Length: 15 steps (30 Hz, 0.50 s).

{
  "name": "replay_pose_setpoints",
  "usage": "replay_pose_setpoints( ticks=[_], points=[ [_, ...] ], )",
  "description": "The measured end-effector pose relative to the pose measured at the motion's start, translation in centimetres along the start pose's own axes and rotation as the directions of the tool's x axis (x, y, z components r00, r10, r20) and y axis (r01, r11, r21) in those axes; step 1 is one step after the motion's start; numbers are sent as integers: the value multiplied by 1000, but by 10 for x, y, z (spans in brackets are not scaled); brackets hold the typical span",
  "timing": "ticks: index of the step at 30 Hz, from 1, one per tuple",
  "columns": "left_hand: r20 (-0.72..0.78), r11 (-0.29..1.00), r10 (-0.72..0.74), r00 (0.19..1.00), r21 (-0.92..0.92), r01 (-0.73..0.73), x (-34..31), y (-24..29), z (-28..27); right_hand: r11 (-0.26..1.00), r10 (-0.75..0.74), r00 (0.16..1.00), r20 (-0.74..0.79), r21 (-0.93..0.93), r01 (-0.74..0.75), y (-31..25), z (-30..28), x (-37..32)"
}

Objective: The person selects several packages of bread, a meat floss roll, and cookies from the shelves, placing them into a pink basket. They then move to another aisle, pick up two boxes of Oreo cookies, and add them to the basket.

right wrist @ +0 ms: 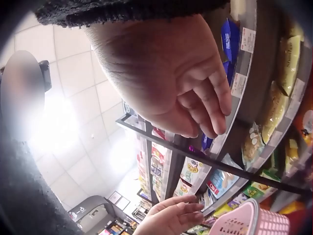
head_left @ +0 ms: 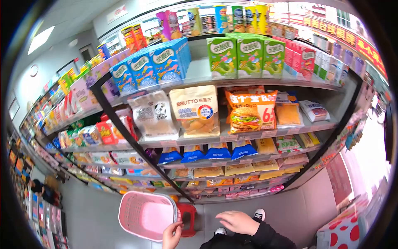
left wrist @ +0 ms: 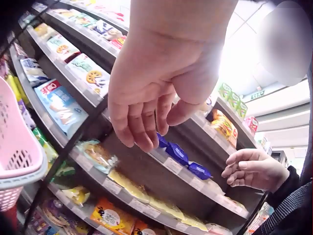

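Note:
My left hand (head_left: 171, 235) is at the bottom of the head view, right by the pink basket's (head_left: 146, 211) near side, its fingers loosely bent around nothing. In the left wrist view that same hand (left wrist: 159, 83) hangs with relaxed fingers before the shelves. My right hand (head_left: 238, 222) hovers in front of my body with fingers nearly straight, palm down and nothing held. The right wrist view shows its palm (right wrist: 166, 78) bare, fingers slightly bent. The basket has perforated walls and a grey rim band, and stands beside a red stand (head_left: 188, 220).
Ahead stands a shelf unit with green juice cartons (head_left: 224, 57), blue cartons (head_left: 166, 62), a burger-print bag (head_left: 252, 111), a BRUTTO bag (head_left: 195, 111) and blue packets (head_left: 192, 153). A dark shelf post (head_left: 124, 126) rises at its left corner. A red-dotted box (head_left: 342, 232) sits at lower right.

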<state>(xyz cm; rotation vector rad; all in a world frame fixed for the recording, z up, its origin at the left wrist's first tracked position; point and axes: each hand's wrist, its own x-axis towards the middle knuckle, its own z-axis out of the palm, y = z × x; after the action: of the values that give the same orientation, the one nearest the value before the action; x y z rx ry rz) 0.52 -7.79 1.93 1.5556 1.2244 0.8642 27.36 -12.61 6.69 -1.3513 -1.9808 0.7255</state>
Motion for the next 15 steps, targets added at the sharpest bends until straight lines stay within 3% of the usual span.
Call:
replay_pose_setpoints(
  ticks=[1, 3, 5, 9, 15],
  points=[
    [5, 997, -53, 999, -51, 53, -2, -11, -7, 1000, 4, 1000, 8, 1, -4, 0, 6, 1],
    [69, 996, 38, 997, -88, -32, -5, -34, -15, 1000, 16, 999, 40, 3, -16, 0, 13, 5],
    [62, 994, 22, 998, -104, -16, -2, -48, -17, 1000, 18, 999, 36, 6, -18, -1, 16, 9],
    [22, 984, -67, 997, -164, 70, 8, -25, -7, 998, 57, 994, 89, -6, -56, -6, 8, 13],
    [-23, 975, -81, 996, -209, 75, 32, 7, 17, 998, 61, 986, 153, 3, -62, 15, -5, 24]
  ],
)
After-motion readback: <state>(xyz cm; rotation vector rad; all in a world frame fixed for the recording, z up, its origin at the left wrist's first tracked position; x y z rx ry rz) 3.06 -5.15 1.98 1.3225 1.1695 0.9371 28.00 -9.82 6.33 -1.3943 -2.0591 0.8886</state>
